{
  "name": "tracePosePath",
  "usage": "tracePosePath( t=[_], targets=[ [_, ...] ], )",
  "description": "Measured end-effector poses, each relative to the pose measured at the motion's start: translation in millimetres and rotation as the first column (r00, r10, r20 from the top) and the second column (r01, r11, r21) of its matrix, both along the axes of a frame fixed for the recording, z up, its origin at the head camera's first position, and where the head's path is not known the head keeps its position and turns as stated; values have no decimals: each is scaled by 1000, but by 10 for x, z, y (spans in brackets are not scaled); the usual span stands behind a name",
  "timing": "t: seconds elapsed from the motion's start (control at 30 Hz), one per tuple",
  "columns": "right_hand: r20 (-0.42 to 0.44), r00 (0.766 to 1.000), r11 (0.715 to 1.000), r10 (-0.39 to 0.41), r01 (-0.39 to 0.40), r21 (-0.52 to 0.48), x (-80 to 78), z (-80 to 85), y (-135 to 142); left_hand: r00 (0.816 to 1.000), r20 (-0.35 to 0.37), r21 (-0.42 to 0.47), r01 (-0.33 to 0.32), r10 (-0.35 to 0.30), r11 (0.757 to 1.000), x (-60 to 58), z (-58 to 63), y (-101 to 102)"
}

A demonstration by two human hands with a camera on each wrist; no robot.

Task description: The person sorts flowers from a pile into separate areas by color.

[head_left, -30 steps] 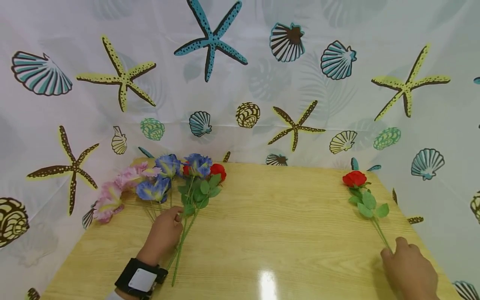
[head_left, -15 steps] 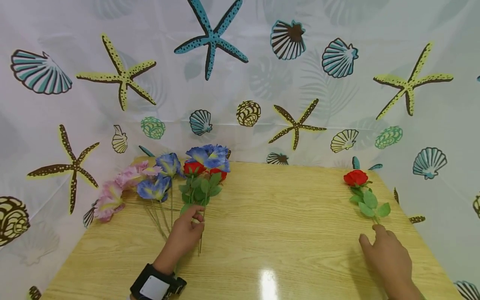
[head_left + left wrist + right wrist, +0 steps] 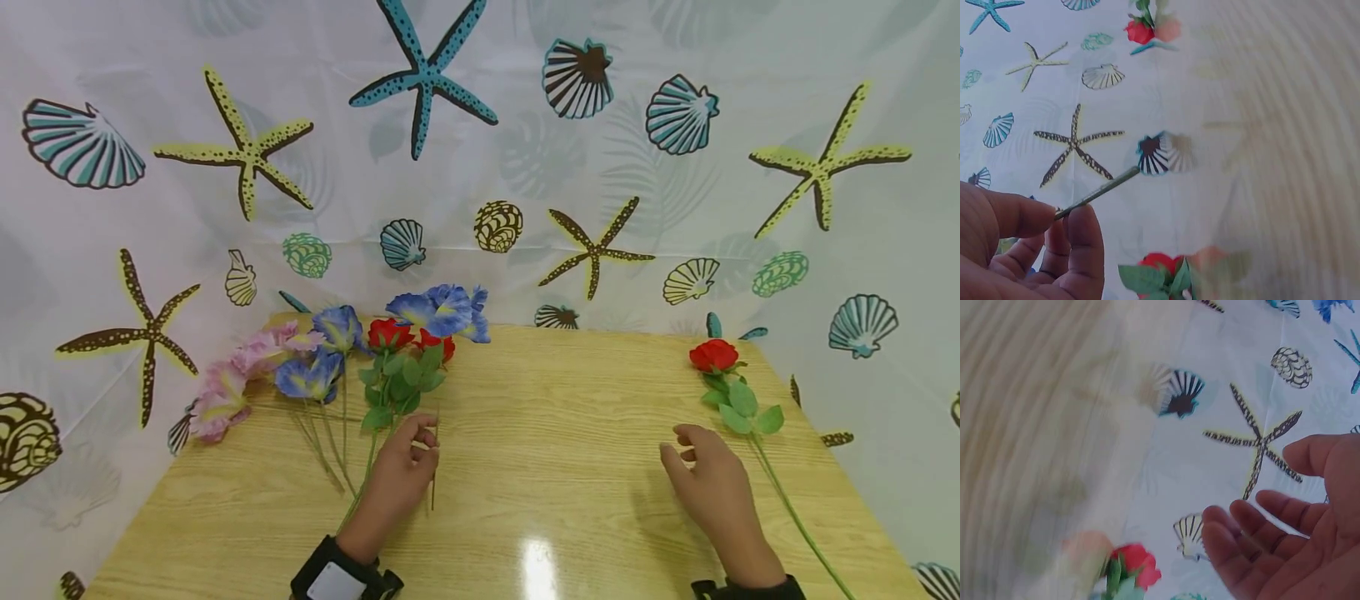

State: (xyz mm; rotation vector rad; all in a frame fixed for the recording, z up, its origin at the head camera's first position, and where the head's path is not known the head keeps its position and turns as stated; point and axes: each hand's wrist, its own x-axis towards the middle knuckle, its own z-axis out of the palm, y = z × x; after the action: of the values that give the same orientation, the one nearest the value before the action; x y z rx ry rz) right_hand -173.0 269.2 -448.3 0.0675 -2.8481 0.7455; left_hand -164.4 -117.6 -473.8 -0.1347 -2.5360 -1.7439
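Note:
My left hand (image 3: pixel 405 471) pinches the thin stem (image 3: pixel 1107 189) of a blue artificial flower (image 3: pixel 442 310) between thumb and fingers. Its bloom, which may be more than one overlapping, is raised at the back edge. Beside that hand, two red roses (image 3: pixel 390 333) with green leaves lie on the table, their stems partly behind my wrist. On the right, my right hand (image 3: pixel 712 483) hovers with nothing in it, fingers loosely bent and thumb apart, as the right wrist view also shows. To its right lies a single red rose (image 3: pixel 714 356) with a long green stem.
Other blue flowers (image 3: pixel 311 375) and pink flowers (image 3: pixel 219 400) lie at the left of the wooden table (image 3: pixel 555 433). A white cloth (image 3: pixel 517 158) printed with starfish and shells hangs behind and along both sides.
My left hand has moved right with the blue flower, away from the red roses. My right hand has let go of the single rose's stem and moved left and up.

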Motion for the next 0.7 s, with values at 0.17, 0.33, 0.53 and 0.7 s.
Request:
tracePosePath(
  t=[0.17, 0.33, 0.53, 0.7],
  targets=[
    [-48, 991, 986, 121, -126, -109, -33, -41, -443, 1000, 8, 71, 16, -16, 997, 115, 117, 222],
    [-50, 968, 952, 247, -252, -175, -44, -52, -840, 998, 8, 106, 58, -59, 993, 163, 108, 392],
    [40, 944, 889, 327, -293, -352, -67, 8, -1153, 996, 13, 192, 85, -89, 978, 193, 56, 530],
    [76, 924, 790, 374, -274, -549, -59, 54, -1319, 990, 52, 216, 116, -130, 969, 247, 68, 628]
  ],
)
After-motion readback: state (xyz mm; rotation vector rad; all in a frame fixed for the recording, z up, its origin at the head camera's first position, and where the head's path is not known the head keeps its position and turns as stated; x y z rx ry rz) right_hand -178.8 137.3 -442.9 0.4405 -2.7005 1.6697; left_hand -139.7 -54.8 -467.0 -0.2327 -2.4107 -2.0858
